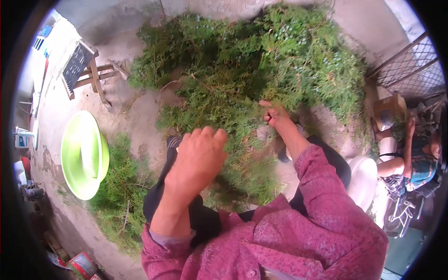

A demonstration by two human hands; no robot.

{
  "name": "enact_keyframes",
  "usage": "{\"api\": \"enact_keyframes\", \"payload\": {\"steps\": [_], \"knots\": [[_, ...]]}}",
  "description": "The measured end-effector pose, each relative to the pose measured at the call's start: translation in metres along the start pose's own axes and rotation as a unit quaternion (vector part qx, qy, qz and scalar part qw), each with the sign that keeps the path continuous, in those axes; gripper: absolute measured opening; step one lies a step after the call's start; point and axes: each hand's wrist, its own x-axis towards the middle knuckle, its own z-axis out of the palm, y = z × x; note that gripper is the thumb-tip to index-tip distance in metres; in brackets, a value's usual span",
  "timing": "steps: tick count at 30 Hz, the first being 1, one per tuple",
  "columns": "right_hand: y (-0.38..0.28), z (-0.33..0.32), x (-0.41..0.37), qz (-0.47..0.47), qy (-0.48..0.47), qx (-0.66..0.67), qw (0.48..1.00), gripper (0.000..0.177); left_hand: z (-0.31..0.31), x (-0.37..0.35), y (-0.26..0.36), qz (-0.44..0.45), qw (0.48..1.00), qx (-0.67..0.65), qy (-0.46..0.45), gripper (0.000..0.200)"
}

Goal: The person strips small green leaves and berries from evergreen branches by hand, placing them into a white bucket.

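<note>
My left hand (198, 151) is raised over my lap, back upward, with its fingers curled closed. A blurred green evergreen branch (252, 175) spreads from beside this fist, and the fist appears to grip it; the grip itself is hidden under the knuckles. Farther forward, my right hand (276, 114) is at the near side of a large heap of cut evergreen branches (224, 70). Its index finger stretches out to the left, apart from the more bent fingers, and I see nothing in it. Small pale bluish cones dot the heap.
A bright green basin (80, 154) stands at the left, beside a smaller pile of branches (121, 186). Behind it is a wooden stool (93, 77). On the right sit a white bucket-like object (363, 179), a cardboard box (391, 111) and another person (415, 163). A wire mesh panel (413, 67) leans behind.
</note>
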Motion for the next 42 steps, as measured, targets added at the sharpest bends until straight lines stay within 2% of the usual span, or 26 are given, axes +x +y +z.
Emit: {"api": "enact_keyframes", "payload": {"steps": [2, 4, 5, 6, 8, 10, 11, 13, 14, 16, 17, 18, 20, 21, 25, 27, 29, 30, 31, 32, 33, 34, 35, 37, 40, 42], "knots": [[-0.019, 0.009, -0.042, -0.047, -0.015, 0.021, 0.999, 0.015, -0.006, 0.0, 0.0, 0.04, 0.991, -0.057, 0.115, 0.018], [-0.03, 0.011, -0.066, -0.118, -0.085, -0.133, 0.98, 0.017, -0.015, 0.004, 0.002, 0.041, 0.989, -0.086, 0.117, 0.024], [-0.034, 0.006, -0.074, -0.165, -0.081, -0.207, 0.961, 0.018, -0.018, 0.006, 0.003, 0.042, 0.982, -0.132, 0.131, 0.031], [-0.039, 0.012, -0.094, -0.177, -0.082, -0.211, 0.958, 0.018, -0.02, 0.009, 0.005, 0.045, 0.973, -0.176, 0.144, 0.039], [-0.051, 0.035, -0.149, -0.349, -0.107, -0.324, 0.873, 0.021, -0.02, 0.019, 0.011, 0.062, 0.953, -0.211, 0.21, 0.041], [-0.055, 0.046, -0.187, -0.316, -0.129, -0.31, 0.887, 0.026, -0.021, 0.029, 0.021, -0.008, 0.888, -0.409, 0.209, 0.042], [-0.056, 0.053, -0.204, -0.356, -0.146, -0.353, 0.853, 0.025, -0.021, 0.033, 0.027, -0.007, 0.887, -0.41, 0.214, 0.042], [-0.05, 0.061, -0.206, -0.475, -0.196, -0.382, 0.768, 0.022, -0.022, 0.041, 0.032, 0.002, 0.752, -0.647, 0.122, 0.042], [-0.046, 0.061, -0.201, -0.478, -0.203, -0.38, 0.765, 0.022, -0.017, 0.046, 0.031, 0.0, 0.754, -0.644, 0.129, 0.042], [-0.042, 0.067, -0.198, -0.594, -0.22, -0.427, 0.645, 0.025, -0.02, 0.048, 0.034, -0.026, 0.706, -0.677, 0.208, 0.036], [-0.04, 0.067, -0.198, -0.56, -0.208, -0.462, 0.656, 0.027, -0.021, 0.047, 0.034, -0.089, 0.706, -0.672, 0.205, 0.028], [-0.039, 0.069, -0.199, -0.56, -0.209, -0.455, 0.661, 0.027, -0.019, 0.051, 0.032, -0.092, 0.711, -0.666, 0.203, 0.028], [-0.039, 0.075, -0.199, -0.521, -0.191, -0.454, 0.697, 0.027, -0.014, 0.061, 0.025, -0.078, 0.579, -0.795, 0.167, 0.022], [-0.036, 0.079, -0.189, -0.573, -0.221, -0.385, 0.69, 0.029, -0.017, 0.063, 0.027, -0.085, 0.564, -0.802, 0.18, 0.018], [-0.055, 0.072, -0.189, -0.582, -0.235, -0.354, 0.693, 0.029, -0.027, 0.072, 0.029, -0.099, 0.585, -0.787, 0.169, 0.017], [-0.081, 0.061, -0.2, -0.408, -0.297, -0.483, 0.716, 0.025, -0.021, 0.082, 0.018, -0.096, 0.615, -0.768, 0.148, 0.018], [-0.105, 0.045, -0.204, -0.391, -0.312, -0.337, 0.798, 0.02, -0.016, 0.087, 0.016, -0.083, 0.628, -0.762, 0.135, 0.016], [-0.122, 0.032, -0.215, -0.309, -0.309, -0.249, 0.865, 0.017, -0.012, 0.09, 0.012, -0.068, 0.635, -0.76, 0.125, 0.015], [-0.137, 0.016, -0.221, -0.221, -0.302, -0.155, 0.914, 0.014, -0.002, 0.097, 0.001, 0.166, 0.834, -0.48, 0.217, 0.015], [-0.143, 0.005, -0.215, -0.275, -0.332, -0.077, 0.899, 0.012, 0.011, 0.101, -0.004, 0.169, 0.837, -0.477, 0.21, 0.015], [-0.15, -0.004, -0.212, -0.292, -0.294, -0.046, 0.909, 0.011, -0.005, 0.092, 0.016, 0.023, 0.757, -0.633, 0.157, 0.016], [-0.154, -0.011, -0.21, -0.309, -0.255, -0.014, 0.916, 0.01, -0.015, 0.086, 0.03, -0.126, 0.639, -0.753, 0.096, 0.016], [-0.156, -0.015, -0.208, -0.31, -0.249, -0.004, 0.917, 0.01, -0.019, 0.083, 0.036, -0.126, 0.646, -0.748, 0.088, 0.016], [-0.157, -0.018, -0.206, -0.296, -0.235, 0.026, 0.926, 0.009, -0.021, 0.08, 0.043, -0.166, 0.719, -0.673, 0.045, 0.018], [-0.152, -0.017, -0.197, -0.264, -0.24, 0.008, 0.934, 0.016, -0.011, 0.08, 0.064, -0.092, 0.724, -0.681, 0.054, 0.019], [-0.149, -0.02, -0.188, -0.255, -0.232, -0.003, 0.939, 0.025, -0.007, 0.079, 0.075, -0.087, 0.731, -0.675, 0.051, 0.018]]}}
